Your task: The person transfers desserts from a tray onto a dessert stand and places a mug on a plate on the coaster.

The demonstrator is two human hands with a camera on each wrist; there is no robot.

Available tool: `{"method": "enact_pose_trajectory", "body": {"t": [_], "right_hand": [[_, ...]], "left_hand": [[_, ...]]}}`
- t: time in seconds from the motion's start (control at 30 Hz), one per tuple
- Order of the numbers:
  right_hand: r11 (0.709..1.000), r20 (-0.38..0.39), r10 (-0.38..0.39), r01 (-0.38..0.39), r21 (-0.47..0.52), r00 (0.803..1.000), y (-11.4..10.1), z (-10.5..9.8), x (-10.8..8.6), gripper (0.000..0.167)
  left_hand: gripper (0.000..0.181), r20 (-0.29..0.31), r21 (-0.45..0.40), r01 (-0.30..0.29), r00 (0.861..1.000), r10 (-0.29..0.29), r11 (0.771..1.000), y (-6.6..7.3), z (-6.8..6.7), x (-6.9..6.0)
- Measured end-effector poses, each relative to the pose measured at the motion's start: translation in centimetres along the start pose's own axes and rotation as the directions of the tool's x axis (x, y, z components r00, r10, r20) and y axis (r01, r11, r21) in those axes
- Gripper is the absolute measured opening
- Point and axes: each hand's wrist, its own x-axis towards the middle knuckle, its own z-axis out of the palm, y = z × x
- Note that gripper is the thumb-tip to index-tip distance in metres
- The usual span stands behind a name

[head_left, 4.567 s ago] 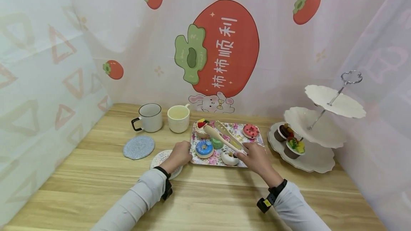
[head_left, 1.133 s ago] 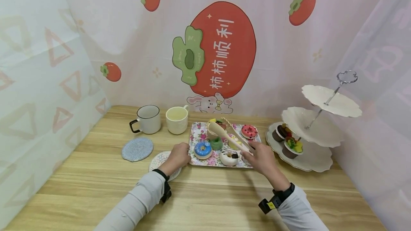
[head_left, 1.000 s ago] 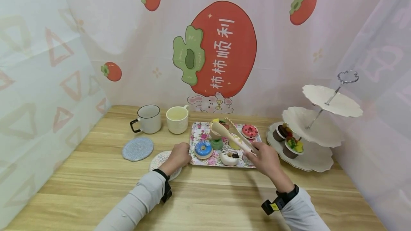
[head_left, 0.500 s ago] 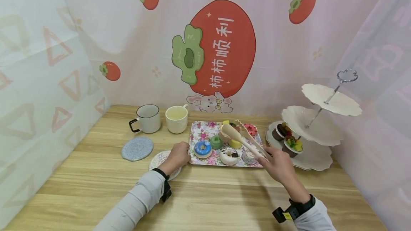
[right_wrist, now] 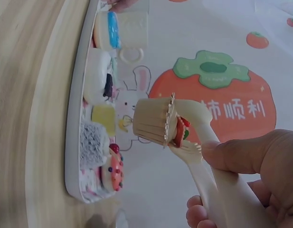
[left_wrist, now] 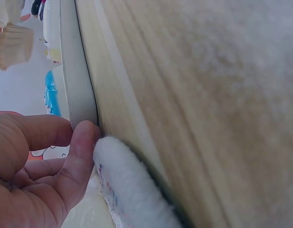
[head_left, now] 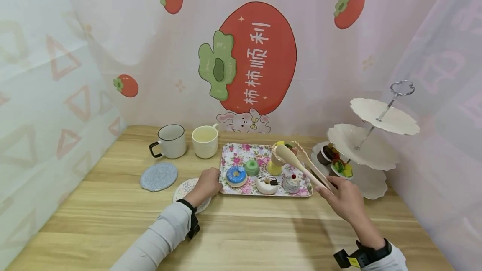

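In the head view my left hand (head_left: pixel 206 185) is at the left edge of the floral tray (head_left: pixel 241 153). Up close, the left wrist view shows its thumb and fingertip pinching the tray's rim (left_wrist: pixel 80 90). My right hand (head_left: pixel 344 200) grips a pair of cream tongs (head_left: pixel 301 168). Between the tongs' tips is a fruit-topped cupcake (right_wrist: pixel 152 121) in a pleated paper cup, tilted and lifted above the tray's right part. On the tray lie a blue donut (head_left: pixel 236 176), a white donut (head_left: pixel 266 184), a green cake (head_left: pixel 252 167) and a sprinkled cake with a cherry (head_left: pixel 291 183).
On the right stands a white three-tier stand (head_left: pixel 363 147), two fruit cupcakes on its bottom plate. A black-rimmed mug (head_left: pixel 172 142) and a cream cup (head_left: pixel 205 142) stand back left. A blue coaster (head_left: pixel 159 177) and a white coaster (head_left: pixel 184 189) lie in front of them.
The tongs have taken the cupcake from the tray's back left and raised it. My right hand has carried it rightward toward the stand. My left hand stays at the tray's edge.
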Motion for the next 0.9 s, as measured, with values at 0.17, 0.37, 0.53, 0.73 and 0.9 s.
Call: {"method": "enact_pose_trajectory", "body": {"t": [0.17, 0.37, 0.53, 0.73, 0.9], "right_hand": [[0.999, 0.018, 0.033, -0.033, -0.003, 0.999, 0.6, -0.9, -0.5, 0.045], [1.0, -0.014, 0.022, -0.022, -0.005, 1.0, 1.5, -1.4, -1.2, 0.04], [1.0, -0.065, 0.01, -0.012, -0.022, 0.998, 2.3, -1.8, -1.9, 0.034], [0.993, 0.013, 0.115, -0.115, 0.002, 0.993, 3.0, -2.9, -2.6, 0.045], [0.988, 0.027, 0.157, -0.157, 0.007, 0.987, 3.7, -3.6, -3.3, 0.046]], "left_hand": [[0.029, 0.005, -0.006, 0.007, 1.0, -0.007, 1.0, 0.1, -0.1, 0.0], [0.031, 0.009, -0.001, 0.016, 1.0, -0.016, 1.0, 0.1, -0.2, 0.1], [0.028, 0.019, -0.008, 0.015, 1.0, -0.015, 1.0, 0.3, -0.2, 0.1], [0.019, 0.016, 0.0, 0.021, 1.0, -0.021, 1.0, 0.2, 0.0, 0.1], [0.021, 0.014, -0.003, 0.019, 1.0, -0.019, 1.0, 0.2, -0.1, 0.0]]}}
